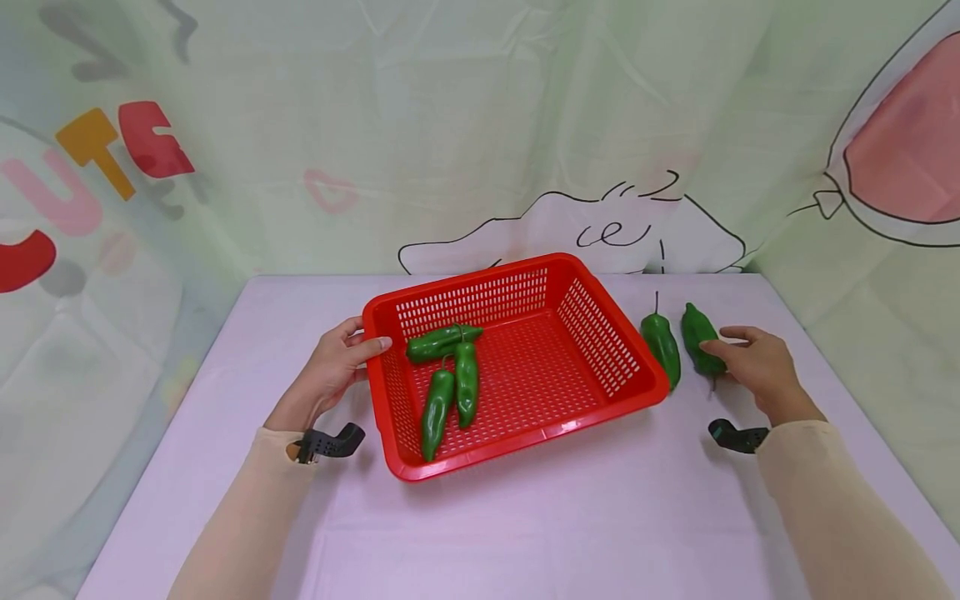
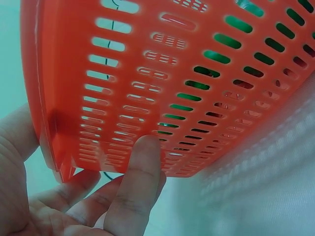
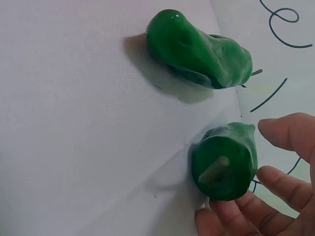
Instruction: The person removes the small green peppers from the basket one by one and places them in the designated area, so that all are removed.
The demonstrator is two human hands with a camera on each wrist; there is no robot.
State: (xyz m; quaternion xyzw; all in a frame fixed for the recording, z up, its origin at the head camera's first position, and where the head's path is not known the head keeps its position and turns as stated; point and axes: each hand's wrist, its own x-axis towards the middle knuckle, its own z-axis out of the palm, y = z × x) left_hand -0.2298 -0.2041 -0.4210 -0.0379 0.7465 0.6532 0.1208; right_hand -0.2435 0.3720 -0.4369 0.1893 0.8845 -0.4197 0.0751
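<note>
A red plastic basket (image 1: 517,429) with slotted walls is tilted in front of me. My left hand (image 1: 337,362) grips its left side, thumb over the rim and fingers under the outer wall; the left wrist view shows a fingertip (image 2: 147,147) against the slots. Three long green peppers lie inside, one of them this front pepper (image 1: 437,414). At the right, my right hand (image 1: 765,367) holds another green pepper (image 3: 224,169) close over the table, thumb at its top and fingers bent round its far side. Beside it, a separate green pepper (image 1: 662,346) lies by the basket's right edge.
The table (image 1: 525,542) has a pale, smooth cover. A printed curtain (image 1: 480,125) hangs behind it and along both sides. Black wrist cameras (image 1: 337,440) are strapped at the cuffs of the beige sleeves (image 1: 840,500).
</note>
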